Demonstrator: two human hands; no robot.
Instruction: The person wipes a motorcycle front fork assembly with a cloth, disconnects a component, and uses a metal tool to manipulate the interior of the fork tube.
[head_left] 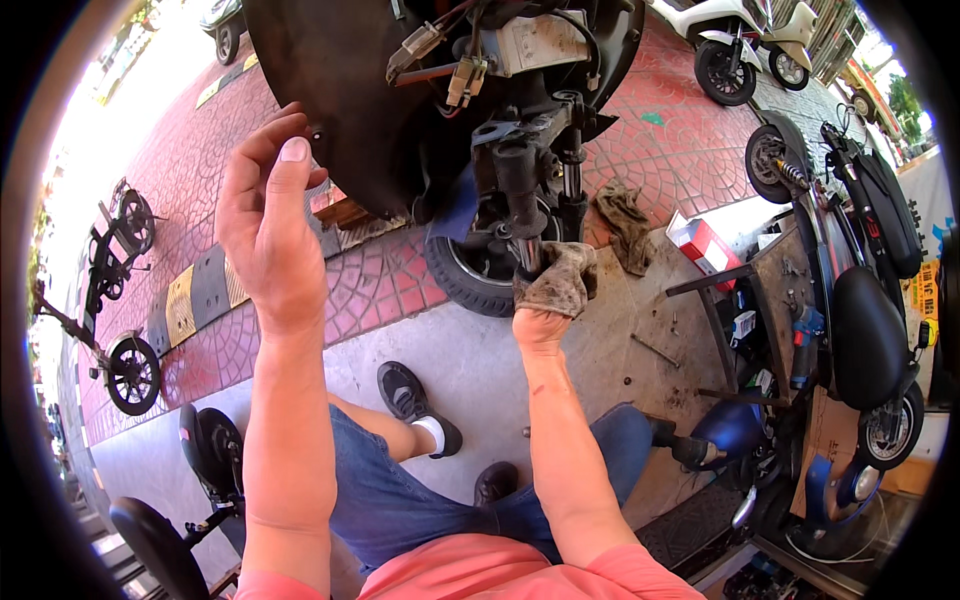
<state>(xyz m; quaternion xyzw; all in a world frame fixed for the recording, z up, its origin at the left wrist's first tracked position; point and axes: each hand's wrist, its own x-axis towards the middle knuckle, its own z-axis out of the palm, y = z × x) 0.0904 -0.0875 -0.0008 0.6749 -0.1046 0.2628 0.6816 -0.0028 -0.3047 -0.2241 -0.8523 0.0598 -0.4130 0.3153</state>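
My right hand (540, 325) is at the front fork (526, 222) of a scooter, closed on a stained grey-brown rag (562, 278). The rag covers most of my fingers and wraps against the lower part of the shiny fork tube. Just below and left of it is the black front tyre (470, 285). My left hand (270, 210) is raised in the air, holding nothing, with its fingers loosely bent and apart. It is nearest the big dark body panel (340, 120). Loose wire connectors (465, 82) hang above the fork.
Another dirty cloth (625, 225) lies on the ground right of the wheel. Further right, a low metal stand (765, 300) holds tools, with a cordless drill (803, 340) beside it. Parked scooters (870, 330) line the right side. A folding bike (125, 290) stands at left.
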